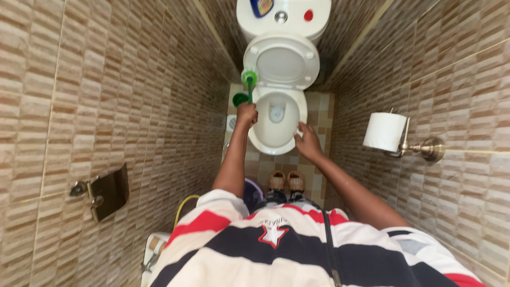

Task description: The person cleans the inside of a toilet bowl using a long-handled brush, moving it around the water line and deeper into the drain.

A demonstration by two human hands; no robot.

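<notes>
Gripping green plastic brush (pixel 249 79), glossy bowl (pixel 265 139)

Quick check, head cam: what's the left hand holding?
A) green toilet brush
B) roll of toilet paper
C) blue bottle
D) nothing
A: the left hand is closed around the handle of the green toilet brush, held up beside the toilet bowl, while the right hand rests on the bowl's rim.
</notes>
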